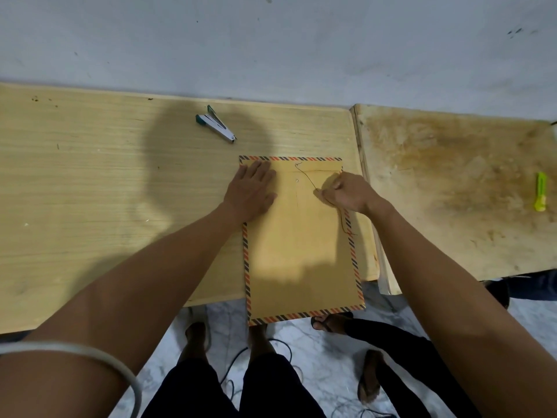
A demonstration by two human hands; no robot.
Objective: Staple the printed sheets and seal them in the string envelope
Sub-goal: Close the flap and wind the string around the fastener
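- A pale wooden table (105, 182) stands against a scuffed grey-white wall (271, 40); a second, stained tabletop (452, 191) butts up to it just beyond the right hand.
- The string envelope (298, 245), brown with a striped red-and-dark border, lies flat under both hands, its near end overhanging the table edge above a marbled floor (316, 351).
- The left hand (251, 191) is open, palm down, fingers spread, pressing the envelope's upper left corner.
- The right hand (346, 191) is curled closed, pinching the dark string (307, 178), which runs from its fingertips up and left to the flap; a loose tail hangs below the wrist.
- A stapler (215, 124) lies well beyond the left hand, up near the wall.
- A yellow-green cutter (541, 191) lies far to the right of the right hand.
- The printed sheets are not visible; the envelope's button closure is too small to make out clearly.
- Feet and dark trousers show below the table, partly cut off.
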